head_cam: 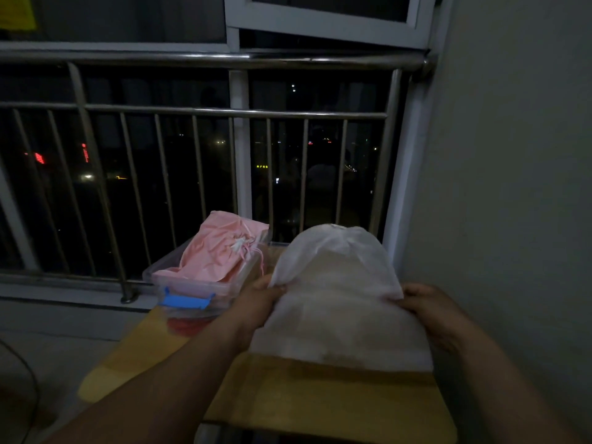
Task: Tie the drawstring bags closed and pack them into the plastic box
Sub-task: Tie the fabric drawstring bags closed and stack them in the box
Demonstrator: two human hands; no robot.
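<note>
A white drawstring bag (339, 302) is held up over the yellow wooden table (320, 395), its gathered end pointing away from me. My left hand (259, 299) grips its left edge and my right hand (432, 312) grips its right edge. Behind and to the left stands a clear plastic box (153, 274) with a blue latch (185, 301). A pink drawstring bag (214, 254), its white cord tied, lies in the box and sticks up above the rim.
A steel railing (198, 113) and dark window run behind the table. A pale wall (512, 187) stands close on the right. Something red (184, 326) shows under the box. The floor (48, 347) drops away at left.
</note>
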